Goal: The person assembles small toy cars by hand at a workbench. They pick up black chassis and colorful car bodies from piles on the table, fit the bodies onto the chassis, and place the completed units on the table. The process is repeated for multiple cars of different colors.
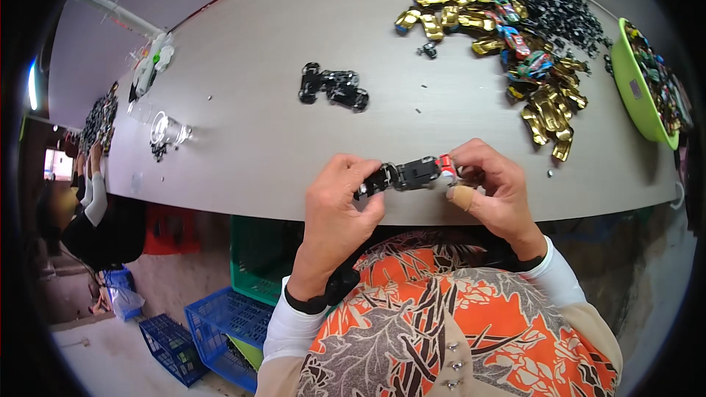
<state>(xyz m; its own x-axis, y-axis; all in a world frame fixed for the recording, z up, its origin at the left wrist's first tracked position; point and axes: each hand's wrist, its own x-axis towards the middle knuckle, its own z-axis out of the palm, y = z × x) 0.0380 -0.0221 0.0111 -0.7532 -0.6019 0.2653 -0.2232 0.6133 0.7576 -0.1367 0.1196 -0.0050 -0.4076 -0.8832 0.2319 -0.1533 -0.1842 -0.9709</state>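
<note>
One grey surface (250, 117). One lime-green basin (637, 95), at right edge. One spread, golden car shells (548, 112). Left grip (338, 195), right grip (498, 187): I see both clamped on black toy assembly (417, 173), red at right end, over surface's near edge. One black wheeled cluster (342, 88) farther out.

A small, elongated black toy-vehicle piece (417, 174) is held above the table's (257, 169) near edge, lying roughly crosswise, its right end angled slightly away from the person. Rounded, wheel-like black forms show at its left end; a red and white part (446, 167) meets its right end, partly hidden by fingers.
</note>
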